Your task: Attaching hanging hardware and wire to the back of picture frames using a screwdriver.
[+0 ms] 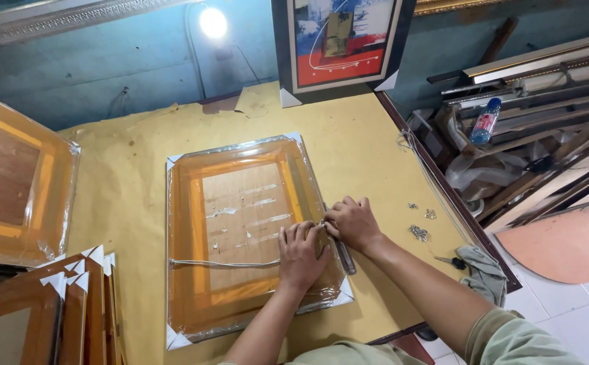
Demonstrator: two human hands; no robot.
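A picture frame (240, 230) wrapped in clear plastic lies face down on the yellow-covered table (362, 155), with white corner guards. A white cord (223, 263) runs across its back from the left edge. My left hand (302, 253) presses flat on the frame's right side, at the cord's end. My right hand (352, 222) sits just beside it at the frame's right edge, fingers curled on something small that I cannot make out. A dark screwdriver-like tool (344, 257) lies along the frame's edge under my right wrist.
Small metal screws and hooks (419, 232) lie on the table to the right, with scissors (451, 261) and a grey rag (482, 267). Wrapped frames (17, 182) stack at left. A framed painting (338, 40) leans on the wall. Moulding strips and a bottle (485, 122) fill the right.
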